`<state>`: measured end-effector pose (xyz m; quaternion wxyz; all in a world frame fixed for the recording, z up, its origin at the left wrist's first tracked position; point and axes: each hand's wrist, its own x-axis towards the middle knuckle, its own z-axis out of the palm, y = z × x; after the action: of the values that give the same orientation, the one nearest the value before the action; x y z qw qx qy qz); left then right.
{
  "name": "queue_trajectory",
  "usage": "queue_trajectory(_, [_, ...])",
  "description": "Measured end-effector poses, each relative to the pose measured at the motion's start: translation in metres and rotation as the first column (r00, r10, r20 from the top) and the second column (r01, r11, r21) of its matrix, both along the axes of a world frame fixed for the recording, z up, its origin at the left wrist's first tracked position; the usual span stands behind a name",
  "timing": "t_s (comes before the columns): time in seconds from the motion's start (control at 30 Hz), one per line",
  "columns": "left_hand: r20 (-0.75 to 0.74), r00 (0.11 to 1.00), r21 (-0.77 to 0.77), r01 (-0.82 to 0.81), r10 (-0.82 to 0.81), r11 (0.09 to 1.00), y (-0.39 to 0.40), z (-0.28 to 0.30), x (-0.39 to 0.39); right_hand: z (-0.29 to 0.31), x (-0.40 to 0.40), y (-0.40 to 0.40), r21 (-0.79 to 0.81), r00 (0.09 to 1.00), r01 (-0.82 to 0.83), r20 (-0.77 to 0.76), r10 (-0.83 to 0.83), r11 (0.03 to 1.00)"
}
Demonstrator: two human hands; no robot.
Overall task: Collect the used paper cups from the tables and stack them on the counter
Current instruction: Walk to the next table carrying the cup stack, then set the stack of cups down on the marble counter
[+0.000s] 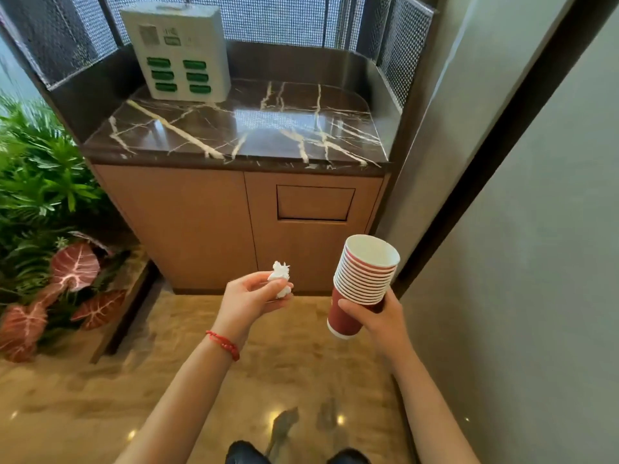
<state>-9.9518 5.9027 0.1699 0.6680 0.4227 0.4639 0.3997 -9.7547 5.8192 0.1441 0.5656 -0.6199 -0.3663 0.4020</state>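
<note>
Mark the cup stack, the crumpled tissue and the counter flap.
cup stack (363, 283), head view, on the ribbed rims mid-stack.
crumpled tissue (280, 276), head view, on its white middle.
counter flap (315, 203), head view, on the panel's centre.

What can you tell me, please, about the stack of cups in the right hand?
The cup stack is a nest of red paper cups with white rims and white insides; about a dozen rims show, packed closely. The top cup looks empty. The stack tilts, its mouth leaning up and to the right, in the air before the cabinet, below counter height. The right hand grips the bottom cup, fingers curled round its side. Nothing else touches it.
</note>
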Motion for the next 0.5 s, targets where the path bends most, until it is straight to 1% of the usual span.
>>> queue_trajectory(0.33, [0.005, 1.000, -0.004, 0.025, -0.025, 1.000, 0.167, -0.001, 0.080, 0.008, 0.076, 0.166, 0.010, 1.000, 0.000, 0.014, 0.000, 1.000])
queue_trajectory(0.5, [0.012, 1.000, 0.012, -0.001, 0.001, 1.000, 0.248, 0.005, 0.128, 0.016, 0.124, 0.259, 0.038, 1.000, -0.026, 0.017, 0.025, 0.999])
